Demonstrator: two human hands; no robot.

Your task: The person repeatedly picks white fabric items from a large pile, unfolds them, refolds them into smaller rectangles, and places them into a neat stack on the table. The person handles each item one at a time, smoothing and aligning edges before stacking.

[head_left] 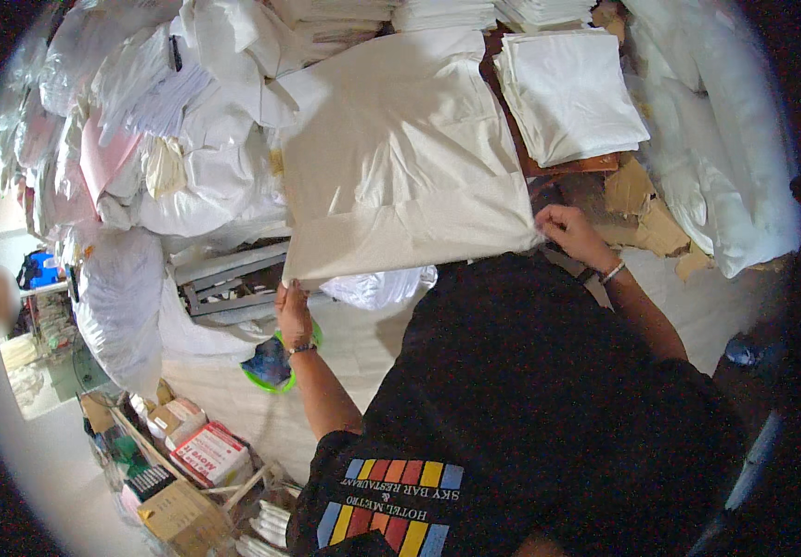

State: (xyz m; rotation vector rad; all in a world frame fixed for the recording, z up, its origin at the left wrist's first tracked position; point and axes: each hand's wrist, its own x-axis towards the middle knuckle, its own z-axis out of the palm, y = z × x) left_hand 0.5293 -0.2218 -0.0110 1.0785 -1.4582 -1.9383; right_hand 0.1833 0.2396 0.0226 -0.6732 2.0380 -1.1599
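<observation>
A large off-white cloth (400,158) is spread over the work surface in front of me, with soft creases across it and a fold along its near edge. At its near left corner, my left hand (295,316) is closed, pinching the fabric between thumb and fingers. My right hand (575,237) is bent at the near right corner, its fingertips closed on the cloth's edge. Just beyond that hand, a neat stack of folded white cloths (572,97) sits on a reddish-brown board (572,167).
Plastic-wrapped linens (164,111) pile up on the left, and clear-wrapped white bundles (716,139) on the right. Torn cardboard (646,209) lies near my right hand. Below the left hand are a green-rimmed tub (280,388) and a grey metal frame (233,271). Boxes (210,453) stand lower left.
</observation>
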